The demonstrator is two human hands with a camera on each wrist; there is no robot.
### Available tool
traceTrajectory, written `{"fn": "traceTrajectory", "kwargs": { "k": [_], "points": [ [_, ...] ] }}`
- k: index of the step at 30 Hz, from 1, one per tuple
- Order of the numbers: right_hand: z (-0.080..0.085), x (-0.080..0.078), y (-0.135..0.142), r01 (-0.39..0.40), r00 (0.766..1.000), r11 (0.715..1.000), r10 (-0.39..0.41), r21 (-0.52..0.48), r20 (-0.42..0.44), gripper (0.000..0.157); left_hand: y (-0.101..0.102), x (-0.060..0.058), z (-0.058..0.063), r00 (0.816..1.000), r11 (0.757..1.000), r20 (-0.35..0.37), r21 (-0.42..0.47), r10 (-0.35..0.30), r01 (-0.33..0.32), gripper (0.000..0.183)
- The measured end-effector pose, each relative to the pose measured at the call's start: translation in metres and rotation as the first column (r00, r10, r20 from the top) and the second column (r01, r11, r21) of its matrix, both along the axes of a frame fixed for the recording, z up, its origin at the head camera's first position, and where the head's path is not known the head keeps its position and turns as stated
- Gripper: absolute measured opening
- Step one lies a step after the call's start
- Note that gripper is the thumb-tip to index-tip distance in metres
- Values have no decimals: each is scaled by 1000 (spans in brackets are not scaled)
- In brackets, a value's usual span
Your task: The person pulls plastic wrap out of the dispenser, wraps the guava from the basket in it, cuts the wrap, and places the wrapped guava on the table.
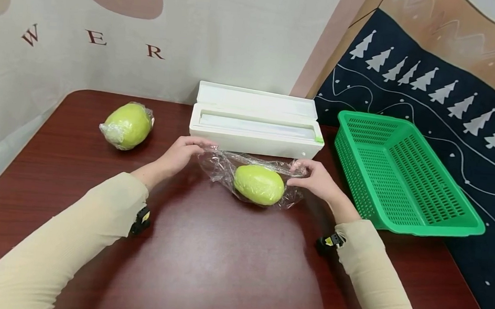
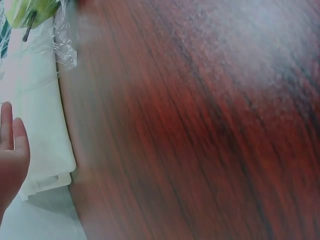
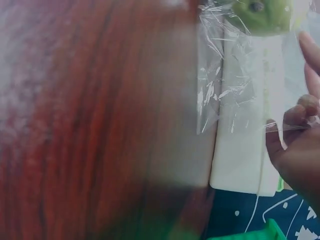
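A yellow-green pear (image 1: 259, 185) lies in a loose sheet of cling film (image 1: 218, 166) on the table. The pear's stem end (image 2: 31, 20) shows in the left wrist view, its other end (image 3: 257, 7) in the right wrist view. My left hand (image 1: 181, 155) pinches the film's left end between thumb and fingers. At the other end, my right hand (image 1: 316, 180) pinches the film beside the pear, fingers bent in the right wrist view. In the left wrist view only part of the left hand (image 2: 12, 152) shows.
Behind the pear stands a white cling film box (image 1: 257, 142), its lid raised. A second pear (image 1: 129, 125), wrapped in film, sits at the back left of the brown table (image 1: 218, 267). The green plastic basket (image 1: 429, 230) stands on the right, close to my right forearm.
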State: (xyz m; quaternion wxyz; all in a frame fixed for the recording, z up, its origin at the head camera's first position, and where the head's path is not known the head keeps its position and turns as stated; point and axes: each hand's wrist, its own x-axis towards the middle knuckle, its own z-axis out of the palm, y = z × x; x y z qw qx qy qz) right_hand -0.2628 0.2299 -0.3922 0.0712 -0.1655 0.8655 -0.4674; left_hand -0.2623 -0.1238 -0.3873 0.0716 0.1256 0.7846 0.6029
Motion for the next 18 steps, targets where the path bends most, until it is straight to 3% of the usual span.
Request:
{"fn": "traceTrajectory", "kwargs": {
  "k": [3, 7, 11, 15, 18],
  "points": [
    [1, 0, 1, 64, 997, 990, -68, -126, -27, 10, 1, 0, 0, 1000, 1000, -5, 16, -4, 4, 37],
    [5, 1, 3, 121, 990, 945, -136, -303, -28, 24, 3, -1, 1, 1000, 997, 16, 82, -10, 9, 31],
    [8, 1, 3, 131, 989, 904, -145, -406, -4, 28, 7, 0, 1, 997, 989, 12, 130, -77, 75, 32],
    [12, 0, 2, 109, 993, 871, -112, -479, 22, 22, 11, 3, 2, 995, 995, -39, 36, -93, 94, 30],
    [16, -1, 2, 89, 996, 829, -81, -553, 39, 20, 15, 3, 4, 996, 998, -70, -49, -50, 47, 29]
  ]
}}
